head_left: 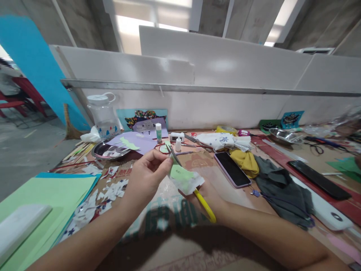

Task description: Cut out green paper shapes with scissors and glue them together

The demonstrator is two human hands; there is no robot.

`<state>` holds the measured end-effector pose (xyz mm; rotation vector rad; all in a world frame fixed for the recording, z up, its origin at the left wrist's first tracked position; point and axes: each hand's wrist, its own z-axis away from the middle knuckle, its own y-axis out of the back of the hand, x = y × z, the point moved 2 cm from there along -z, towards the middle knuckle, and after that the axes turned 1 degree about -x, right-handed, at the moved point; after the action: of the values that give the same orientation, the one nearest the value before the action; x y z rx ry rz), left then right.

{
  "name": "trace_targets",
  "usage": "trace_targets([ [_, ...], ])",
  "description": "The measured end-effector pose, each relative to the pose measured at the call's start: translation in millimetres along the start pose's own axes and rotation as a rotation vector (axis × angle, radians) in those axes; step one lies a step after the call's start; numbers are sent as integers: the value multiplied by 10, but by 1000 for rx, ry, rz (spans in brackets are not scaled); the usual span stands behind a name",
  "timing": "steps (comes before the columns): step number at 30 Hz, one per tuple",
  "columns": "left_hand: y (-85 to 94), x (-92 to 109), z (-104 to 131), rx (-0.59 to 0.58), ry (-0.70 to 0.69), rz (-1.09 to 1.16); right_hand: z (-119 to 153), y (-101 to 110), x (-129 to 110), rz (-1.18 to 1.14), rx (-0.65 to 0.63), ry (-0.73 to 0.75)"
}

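Observation:
My left hand point(150, 173) pinches the left edge of a small green-and-white piece of paper point(184, 178) with a little writing on it. The scissors point(205, 205) have yellow handles, and my right hand point(207, 194) is closed on them. Their blades point up and away, close to my left fingertips at the paper's top edge. The paper hides part of the scissors and of my right fingers. Beyond the blades stand a glue stick point(158, 132) and a small white bottle point(178, 144).
Left are green paper sheets point(56, 192), scattered paper scraps point(109, 192), a metal dish point(97, 152) under purple paper point(143, 141), and a clear jug point(103, 116). On the right lie a phone point(232, 169), yellow cloth point(245, 162) and grey cloth point(278, 188). A white partition point(225, 109) closes the back.

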<state>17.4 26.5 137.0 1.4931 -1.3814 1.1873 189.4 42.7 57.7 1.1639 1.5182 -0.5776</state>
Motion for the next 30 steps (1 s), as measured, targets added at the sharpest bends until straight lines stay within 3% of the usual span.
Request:
trace_targets([
  [11, 4, -16, 8, -6, 9, 20, -13, -14, -94, -24, 0, 1],
  [18, 119, -27, -90, -23, -22, -26, -68, 10, -213, -9, -45, -71],
  [21, 184, -17, -161, -21, -32, -4, -108, 14, -102, -39, -62, -82],
  [24, 240, 15, -222, -32, -46, -16, -204, 42, 116, -107, 7, -98],
  [30, 266, 141, -196, -181, -89, -192, -401, 161, 443, -166, 137, -76],
])
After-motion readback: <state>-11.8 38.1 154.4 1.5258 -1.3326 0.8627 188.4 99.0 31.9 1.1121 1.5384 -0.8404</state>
